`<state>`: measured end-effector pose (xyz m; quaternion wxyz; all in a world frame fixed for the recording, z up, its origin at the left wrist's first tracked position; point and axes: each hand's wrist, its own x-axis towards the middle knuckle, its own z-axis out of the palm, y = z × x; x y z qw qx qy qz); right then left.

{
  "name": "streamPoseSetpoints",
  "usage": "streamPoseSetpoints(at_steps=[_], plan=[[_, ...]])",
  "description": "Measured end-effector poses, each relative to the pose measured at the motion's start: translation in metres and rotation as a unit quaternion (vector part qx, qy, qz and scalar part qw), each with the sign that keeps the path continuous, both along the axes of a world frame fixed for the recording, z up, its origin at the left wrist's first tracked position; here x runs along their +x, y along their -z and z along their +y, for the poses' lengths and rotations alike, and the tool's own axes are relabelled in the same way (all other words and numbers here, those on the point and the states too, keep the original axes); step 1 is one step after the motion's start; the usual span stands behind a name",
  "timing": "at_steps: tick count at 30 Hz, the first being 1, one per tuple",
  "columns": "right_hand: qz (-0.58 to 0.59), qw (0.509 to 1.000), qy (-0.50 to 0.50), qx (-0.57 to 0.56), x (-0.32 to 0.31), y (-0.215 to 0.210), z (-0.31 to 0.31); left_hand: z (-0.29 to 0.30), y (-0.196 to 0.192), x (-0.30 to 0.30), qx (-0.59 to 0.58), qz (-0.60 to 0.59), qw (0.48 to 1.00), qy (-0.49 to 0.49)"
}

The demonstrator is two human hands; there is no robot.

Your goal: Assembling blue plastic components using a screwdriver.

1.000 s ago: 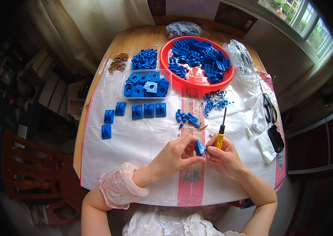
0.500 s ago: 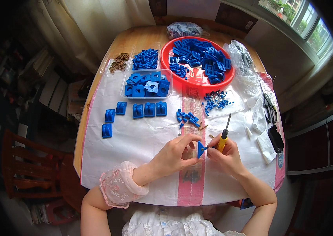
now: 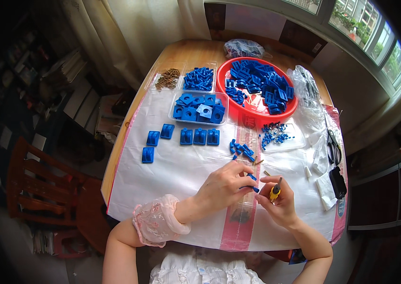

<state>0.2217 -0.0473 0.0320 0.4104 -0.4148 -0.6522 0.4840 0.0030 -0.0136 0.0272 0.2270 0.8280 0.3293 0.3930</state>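
My left hand [image 3: 226, 185] is closed on a small blue plastic part [image 3: 256, 189], mostly covered by its fingers. Just to the right, my right hand [image 3: 281, 203] grips a screwdriver [image 3: 274, 192] with a yellow and black handle, which looks foreshortened with its shaft tilted up. A small gap lies between the right fingertips and the blue part. Beyond the hands lie a little pile of blue plastic pieces [image 3: 243, 150] and a few brass-coloured pins [image 3: 257, 161]. Several finished-looking blue blocks [image 3: 186, 137] stand on the white sheet to the left.
A red basin [image 3: 292, 112] holds many blue parts. Clear trays hold brass screws [image 3: 167, 79], blue pegs [image 3: 198, 78] and square blue plates [image 3: 189, 114]. Tiny blue and silver bits [image 3: 276, 135] lie on a lid. Scissors [image 3: 334, 146] and a black case [image 3: 337, 182] sit at the right edge.
My view has shifted, so the table sits lower and farther right. My right hand has drawn off the blue part, and its screwdriver has tipped over. My left hand has turned the part.
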Motion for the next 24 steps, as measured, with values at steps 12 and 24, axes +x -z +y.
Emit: streamPoseSetpoints(at_steps=[12, 24], plan=[[0.003, 1.0, 0.017, -0.022, 0.009, 0.005, 0.003, 0.03, -0.073, -0.089, -0.076, 0.005, 0.971, -0.225], [-0.035, 0.999, 0.016, -0.034, 0.01, 0.011, 0.008, 0.043, -0.05, -0.128, -0.253, 0.164, 0.909, -0.287]])
